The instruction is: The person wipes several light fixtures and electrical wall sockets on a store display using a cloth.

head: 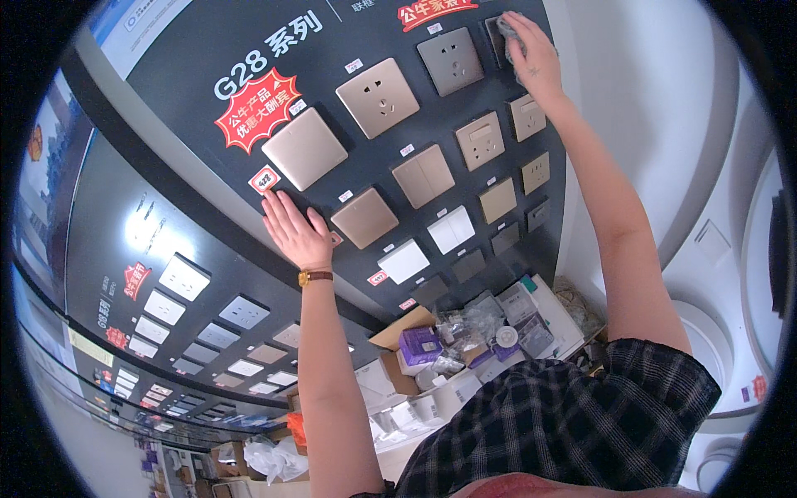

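Observation:
Against a dark display panel (pixel 398 81) of wall switches and sockets, my right hand (pixel 534 59) presses a grey cloth (pixel 512 38) on a dark plate (pixel 495 40) at the top right. My left hand (pixel 297 230) lies flat on the panel's left part, fingers nearly together, under a small red-edged tag (pixel 264 179); nothing shows in it. Up and right of that hand is a large gold switch plate (pixel 305 149); a bronze switch plate (pixel 365 218) is to its right. A grey socket plate (pixel 450 61) sits left of the cloth.
Below the panel, an open cardboard box (pixel 398 372) and a purple box (pixel 420 346) stand among plastic-wrapped parts (pixel 464 330). Another dark panel (pixel 205 280) with white and grey plates extends to the left. White round fixtures (pixel 703 342) are at the right.

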Demonstrator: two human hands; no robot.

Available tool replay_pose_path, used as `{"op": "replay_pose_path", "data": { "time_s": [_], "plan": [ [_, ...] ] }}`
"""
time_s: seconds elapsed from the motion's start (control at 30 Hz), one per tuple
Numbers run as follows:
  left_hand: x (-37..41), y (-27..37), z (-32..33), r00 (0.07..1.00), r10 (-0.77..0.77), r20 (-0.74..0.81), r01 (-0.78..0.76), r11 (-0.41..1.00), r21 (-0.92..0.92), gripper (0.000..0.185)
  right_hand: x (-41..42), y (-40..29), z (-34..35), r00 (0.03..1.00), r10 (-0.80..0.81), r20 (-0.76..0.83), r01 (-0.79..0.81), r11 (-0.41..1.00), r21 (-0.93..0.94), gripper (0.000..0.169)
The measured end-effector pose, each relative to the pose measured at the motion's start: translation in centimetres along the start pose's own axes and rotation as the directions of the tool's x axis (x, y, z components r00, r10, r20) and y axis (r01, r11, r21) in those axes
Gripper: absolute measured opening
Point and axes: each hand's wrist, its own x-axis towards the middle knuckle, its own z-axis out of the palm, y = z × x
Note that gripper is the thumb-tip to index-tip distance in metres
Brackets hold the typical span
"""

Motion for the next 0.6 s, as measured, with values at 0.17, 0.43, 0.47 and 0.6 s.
{"op": "replay_pose_path", "data": {
  "time_s": [0.17, 0.43, 0.47, 0.6],
  "plan": [
    [0.1, 0.2, 0.4, 1.0, 0.006, -0.006, -0.006, 1.0, -0.01, 0.061, -1.4, 2.7, -0.2, 0.973, 0.23, 0.001, -0.23, 0.97, 0.073, 0.039],
    [0.2, 0.2, 0.0, 1.0, 0.005, -0.004, -0.005, 1.0, -0.012, 0.061, -5.7, 1.1, -0.7, 0.992, 0.116, 0.042, -0.116, 0.993, -0.003, 0.042],
    [0.1, 0.2, 0.0, 1.0, 0.006, -0.005, -0.006, 1.0, -0.013, 0.061, -5.4, 1.0, -0.7, 0.996, 0.088, 0.034, -0.088, 0.996, -0.009, 0.042],
    [0.2, 0.2, 0.1, 1.0, -0.005, 0.0, 0.005, 1.0, -0.02, 0.062, -4.3, 1.2, -0.7, 0.999, 0.015, 0.031, -0.014, 0.999, -0.028, 0.043]
  ]
}}
